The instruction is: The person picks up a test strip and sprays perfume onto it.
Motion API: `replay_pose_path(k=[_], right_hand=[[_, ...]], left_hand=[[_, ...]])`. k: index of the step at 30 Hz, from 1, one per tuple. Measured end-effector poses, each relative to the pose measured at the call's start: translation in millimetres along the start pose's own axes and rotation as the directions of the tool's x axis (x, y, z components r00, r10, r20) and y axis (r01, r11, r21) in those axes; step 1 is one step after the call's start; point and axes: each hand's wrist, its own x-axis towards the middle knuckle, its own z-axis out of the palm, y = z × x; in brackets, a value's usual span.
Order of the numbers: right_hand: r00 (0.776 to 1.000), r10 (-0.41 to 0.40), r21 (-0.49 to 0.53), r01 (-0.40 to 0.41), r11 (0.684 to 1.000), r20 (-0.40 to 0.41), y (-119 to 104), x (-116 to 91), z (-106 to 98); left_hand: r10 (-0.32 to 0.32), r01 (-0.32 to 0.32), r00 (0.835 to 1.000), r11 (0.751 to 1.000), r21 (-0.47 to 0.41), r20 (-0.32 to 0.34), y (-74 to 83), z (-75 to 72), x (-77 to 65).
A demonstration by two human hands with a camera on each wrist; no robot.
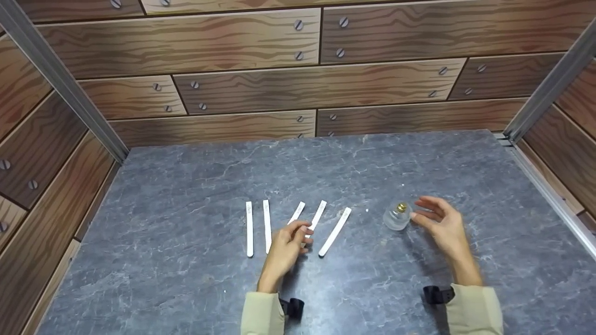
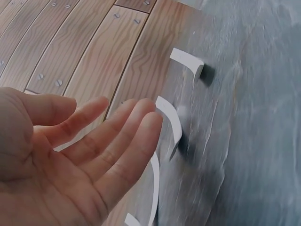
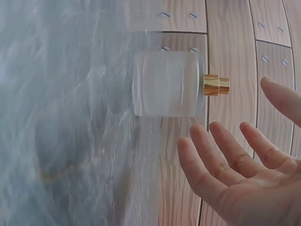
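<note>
A clear, frosted-looking glass perfume bottle [image 1: 395, 222] with a gold spray nozzle [image 3: 216, 85] stands upright on the table. Just right of it is my right hand [image 1: 442, 225], fingers relaxed and holding nothing; the right wrist view shows a gap between the fingers and the glass. To the left, several white paper strips lie in a row, from the leftmost strip [image 1: 249, 230] to the slanted rightmost strip [image 1: 335, 232]. Over the middle strips hovers my left hand [image 1: 285, 246], loosely bent and without anything in it, partly hiding them. The strips look curved in the left wrist view [image 2: 174, 120].
A grey marble-patterned tabletop [image 1: 186, 279] carries everything. Wood-plank-patterned walls [image 1: 247, 88] stand at the back and both sides, with metal frame posts [image 1: 70, 83] in the corners. A black wrist strap with a camera [image 1: 293, 308] sits at each cuff.
</note>
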Motion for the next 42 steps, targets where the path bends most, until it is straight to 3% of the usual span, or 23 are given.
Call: replay_pose_path(k=[11,22,31,37,42], right_hand=[[1.0,0.0,0.05,0.001,0.999,-0.013,-1.3,1.5,0.9],[0.999,0.034,0.081,-0.032,0.996,-0.02,2.6,-1.9,5.1],[0.999,0.038,0.04,-0.038,0.998,-0.006,1.7,0.3,9.7],[0.998,0.069,-0.001,-0.069,0.998,0.007,2.3,3.9,8.2],[0.995,0.103,-0.047,-0.102,0.994,0.017,4.1,4.4,4.7]], left_hand=[[-0.108,0.107,0.994,0.994,0.035,0.007,-1.9,11.6,5.7],[-0.126,0.127,0.992,0.988,0.086,-0.015,-3.6,18.4,7.3],[-0.201,0.196,0.979,0.972,0.132,0.023,-3.9,20.9,13.7],[-0.168,0.158,0.985,0.973,0.167,0.048,-3.5,24.3,17.8],[-0.193,0.184,0.98,0.971,0.155,0.047,-3.0,26.1,16.8]])
